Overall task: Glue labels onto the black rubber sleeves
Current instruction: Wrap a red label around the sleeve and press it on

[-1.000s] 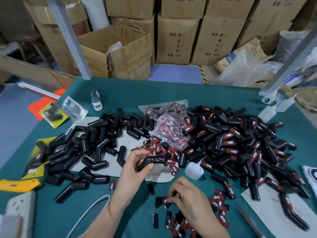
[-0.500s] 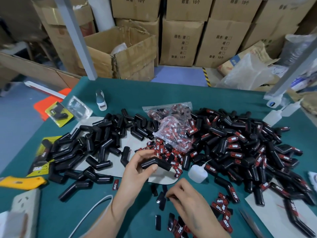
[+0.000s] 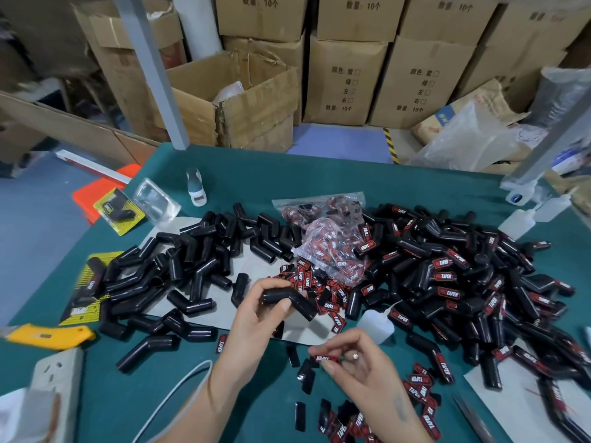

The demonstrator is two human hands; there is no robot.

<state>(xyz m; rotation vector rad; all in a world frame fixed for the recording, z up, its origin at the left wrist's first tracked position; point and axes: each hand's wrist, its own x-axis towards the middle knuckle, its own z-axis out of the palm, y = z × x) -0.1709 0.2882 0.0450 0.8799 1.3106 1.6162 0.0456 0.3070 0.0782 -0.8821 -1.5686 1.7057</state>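
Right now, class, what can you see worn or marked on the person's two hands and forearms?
Both forearms are bare: no sleeves, gloves or watch show. The right hand wears a ring with a small pale stone on one finger, and a small dark mark, perhaps a tattoo, sits near its wrist, too blurred to read. The left hand shows nothing worn.

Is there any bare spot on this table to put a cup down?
Yes: the green strip along the far edge, behind the sleeve piles, and a patch between the socket block and the left hand. The middle and right are crowded.
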